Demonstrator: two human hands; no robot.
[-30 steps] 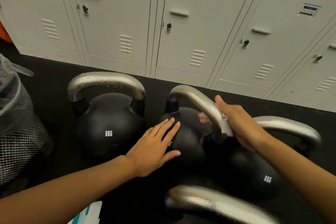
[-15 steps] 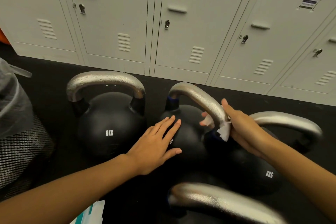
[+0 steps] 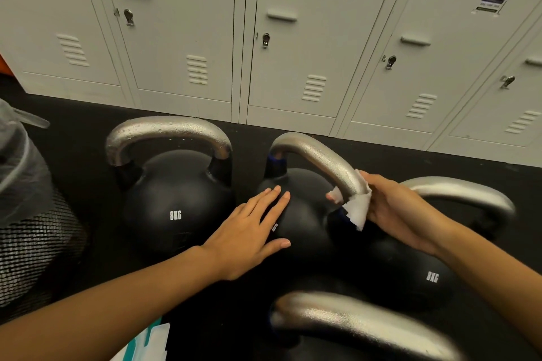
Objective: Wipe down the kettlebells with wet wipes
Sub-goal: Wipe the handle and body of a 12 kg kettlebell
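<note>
Since a second ago, more of the white wipe (image 3: 356,208) shows under the right hand (image 3: 396,211), which curls round it on the silver handle (image 3: 325,161) at three o'clock. Left hand (image 3: 249,231) lies flat, fingers straight, on the middle kettlebell (image 3: 305,214); another 8KG kettlebell (image 3: 176,202) stands at nine o'clock.

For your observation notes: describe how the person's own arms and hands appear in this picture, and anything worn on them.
Both forearms are bare up to the picture's edge: no sleeves show. The left hand and the right hand wear no gloves, and no rings, watch or wristbands are visible. The nails look short and unpainted.
</note>
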